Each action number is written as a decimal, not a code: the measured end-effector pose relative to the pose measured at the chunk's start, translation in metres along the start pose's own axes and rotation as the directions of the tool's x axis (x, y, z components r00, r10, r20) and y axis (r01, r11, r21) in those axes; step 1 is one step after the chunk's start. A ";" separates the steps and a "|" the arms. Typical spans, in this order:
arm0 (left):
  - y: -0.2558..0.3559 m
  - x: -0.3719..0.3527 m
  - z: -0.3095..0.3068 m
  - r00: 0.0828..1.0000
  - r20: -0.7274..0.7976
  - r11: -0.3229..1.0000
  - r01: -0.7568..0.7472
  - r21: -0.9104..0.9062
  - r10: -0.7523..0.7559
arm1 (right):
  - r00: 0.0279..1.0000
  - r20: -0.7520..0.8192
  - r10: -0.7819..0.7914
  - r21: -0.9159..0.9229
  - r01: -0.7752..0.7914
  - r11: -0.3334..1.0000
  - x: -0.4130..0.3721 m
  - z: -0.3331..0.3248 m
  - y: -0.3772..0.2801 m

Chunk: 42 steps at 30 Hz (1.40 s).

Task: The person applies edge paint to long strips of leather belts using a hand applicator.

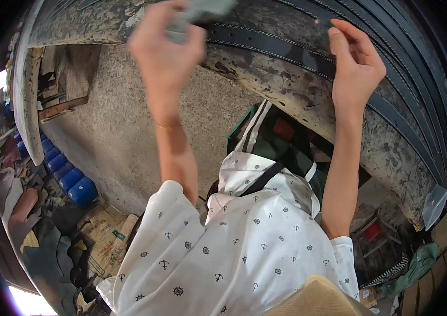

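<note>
- Left hand (pixel 166 50) raised at 11 o'clock, grip closed tight round a grey cloth (pixel 202 9); cloth bunched above the fingers, just over the near end of a dark belt (pixel 265 45).
- Right hand (pixel 357 66) at 1 o'clock, fingertips (pixel 335 38) bent down onto the same dark belt; thumb and fingers drawn near together, but cannot tell whether grip actually clamps the strap or only presses on it.
- Dark belt lying flat along the stained table (pixel 286 92), stitched along both edges, running from 12 o'clock down toward 3 o'clock.
- More belts (pixel 418 68) laid side by side beyond it, at 2 o'clock.
- Tiny pink speck just beside the right fingertips; too small to identify.
- Green bag (pixel 265 139) below the table edge, at centre.
- Row of blue drums (pixel 73 184) on the concrete floor (pixel 118 131) at 9 o'clock, well apart from both hands.
- White shirt (pixel 234 247) with anchor print filling 6 o'clock.
</note>
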<state>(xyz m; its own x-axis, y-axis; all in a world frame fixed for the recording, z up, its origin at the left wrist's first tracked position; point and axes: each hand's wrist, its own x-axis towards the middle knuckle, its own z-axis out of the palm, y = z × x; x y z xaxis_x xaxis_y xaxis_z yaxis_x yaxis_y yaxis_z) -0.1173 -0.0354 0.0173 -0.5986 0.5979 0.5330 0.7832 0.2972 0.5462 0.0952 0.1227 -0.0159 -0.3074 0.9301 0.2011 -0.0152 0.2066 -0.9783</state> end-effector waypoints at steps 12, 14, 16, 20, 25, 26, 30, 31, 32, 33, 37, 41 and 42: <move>0.094 -0.060 0.071 0.879 0.354 0.937 -0.237 -0.255 0.319 | 0.968 -0.239 0.072 0.583 0.084 0.808 0.008 -0.001 0.001; 0.069 -0.043 0.048 0.860 0.376 0.917 -0.395 0.062 0.345 | 0.970 -0.236 0.063 0.557 0.082 0.826 0.006 0.001 -0.002; 0.022 -0.027 0.036 0.908 0.227 0.861 -0.409 0.304 0.352 | 0.992 -0.126 -0.012 0.227 0.041 0.973 0.002 0.003 -0.004; -0.033 0.004 0.022 0.978 0.209 0.968 -0.078 0.240 0.027 | 0.958 0.243 -0.151 -0.031 0.163 0.986 -0.006 0.012 -0.009; -0.035 0.003 0.028 0.989 0.128 0.959 -0.101 0.264 0.068 | 0.933 0.341 -0.118 -0.259 0.213 0.942 -0.003 0.024 -0.024; -0.035 0.004 0.029 0.990 0.128 0.957 -0.097 0.273 0.064 | 0.953 0.301 -0.023 -0.197 0.086 0.977 0.001 0.026 -0.024; -0.031 0.004 0.028 0.991 0.124 0.959 -0.086 0.271 0.054 | 0.911 0.410 -0.037 -0.221 0.139 0.965 0.003 0.032 -0.012; -0.030 0.005 0.028 0.991 0.122 0.959 -0.079 0.273 0.047 | 0.919 0.393 -0.005 -0.155 0.072 0.985 0.001 0.033 -0.014; -0.030 0.004 0.028 0.993 0.108 0.963 -0.078 0.259 0.051 | 0.916 0.400 0.001 -0.156 0.067 0.985 0.001 0.033 -0.015; -0.030 0.003 0.028 0.994 0.097 0.967 -0.078 0.244 0.055 | 0.911 0.413 -0.010 -0.174 0.090 0.981 0.000 0.032 -0.015; -0.029 0.004 0.028 0.994 0.088 0.969 -0.077 0.236 0.058 | 0.900 0.434 -0.035 -0.175 0.123 0.977 0.001 0.033 -0.016; -0.031 0.003 0.029 0.995 0.071 0.964 -0.086 0.252 0.070 | 0.895 0.444 -0.037 -0.197 0.137 0.971 0.001 0.033 -0.017; -0.031 0.003 0.029 0.995 0.063 0.964 -0.094 0.251 0.080 | 0.893 0.447 -0.042 -0.197 0.144 0.970 0.001 0.033 -0.018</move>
<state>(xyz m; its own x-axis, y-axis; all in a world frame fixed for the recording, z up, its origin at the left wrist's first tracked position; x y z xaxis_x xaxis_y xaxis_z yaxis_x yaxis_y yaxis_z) -0.1387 -0.0211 -0.0171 -0.5219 0.6658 0.5332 0.8529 0.4168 0.3143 0.0635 0.1098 0.0002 -0.6995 0.6865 0.1987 0.1288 0.3945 -0.9098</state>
